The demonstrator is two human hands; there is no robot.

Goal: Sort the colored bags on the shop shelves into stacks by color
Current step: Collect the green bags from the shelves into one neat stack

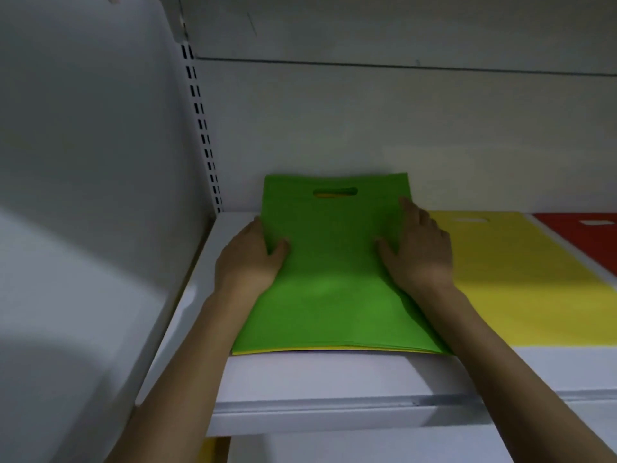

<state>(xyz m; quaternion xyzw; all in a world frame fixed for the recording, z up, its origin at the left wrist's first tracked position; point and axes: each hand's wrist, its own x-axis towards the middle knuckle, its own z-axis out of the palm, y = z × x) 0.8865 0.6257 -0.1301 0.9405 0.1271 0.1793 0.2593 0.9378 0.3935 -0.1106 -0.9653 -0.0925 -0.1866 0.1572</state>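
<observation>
A green bag (329, 262) with a cut-out handle lies flat on the white shelf (317, 375), on top of a small stack. A yellow bag (320, 349) shows as a thin strip under its front edge and through the handle slot. My left hand (248, 259) holds the green bag's left edge, thumb on top and fingers down beside or under the edge. My right hand (417, 248) rests flat on the bag's right side, fingers straight along the edge and thumb spread.
To the right on the same shelf lie a yellow bag stack (521, 282) and a red bag stack (581, 238). The shelf's back panel (367, 128) is just behind the bags. A slotted upright (203, 128) and a white side panel (83, 195) close off the left.
</observation>
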